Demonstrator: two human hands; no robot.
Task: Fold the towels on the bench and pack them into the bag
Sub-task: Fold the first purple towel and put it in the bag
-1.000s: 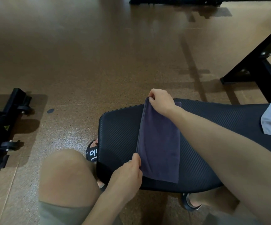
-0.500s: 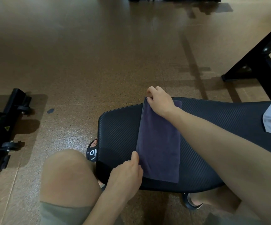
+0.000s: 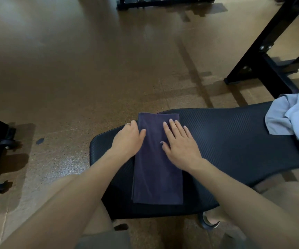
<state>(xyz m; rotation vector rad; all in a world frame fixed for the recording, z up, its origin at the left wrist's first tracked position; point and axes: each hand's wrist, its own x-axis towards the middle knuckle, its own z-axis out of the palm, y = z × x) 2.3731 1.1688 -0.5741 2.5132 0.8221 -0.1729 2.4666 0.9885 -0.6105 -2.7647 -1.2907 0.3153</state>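
Folding stage, head view. A dark purple terry towel [image 3: 157, 159] lies as a long folded strip at frame centre on the black ribbed padded bench [image 3: 225, 141]. The right hand [image 3: 180, 146] presses it flat with straight fingers; the left hand [image 3: 129, 139] rests at its left edge, thumb on the cloth, grasping nothing. By judgement, further folds remain. A crumpled pale blue towel [image 3: 292, 119], cut off at right, awaits folding. No bag is visible.
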